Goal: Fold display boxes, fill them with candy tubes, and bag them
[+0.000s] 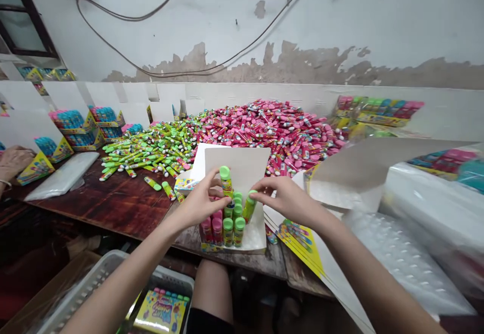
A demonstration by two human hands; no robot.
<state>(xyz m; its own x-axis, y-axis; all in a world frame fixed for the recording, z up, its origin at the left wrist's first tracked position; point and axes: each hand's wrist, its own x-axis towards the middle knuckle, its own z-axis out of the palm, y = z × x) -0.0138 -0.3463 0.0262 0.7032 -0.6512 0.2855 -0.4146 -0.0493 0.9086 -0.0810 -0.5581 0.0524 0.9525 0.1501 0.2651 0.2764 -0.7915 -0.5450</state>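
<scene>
A white display box (238,165) with a raised back panel stands at the table edge. Pink-capped tubes (217,230) and green-capped tubes (238,230) are upright in rows in its left and middle part; bare white floor shows at its right. My left hand (202,200) is closed on a green-capped tube (226,180), held upright above the rows. At the right of the rows, my right hand (278,195) pinches the cap of another green-capped tube (248,207), which leans slightly; whether its bottom touches the box floor I cannot tell.
Behind the box are heaps of green tubes (162,142) and pink tubes (260,127). Flattened cartons (302,243) and clear plastic (408,258) lie right. A co-worker's hand (17,160) is by filled boxes (73,127) left. Below sits a white basket (109,261).
</scene>
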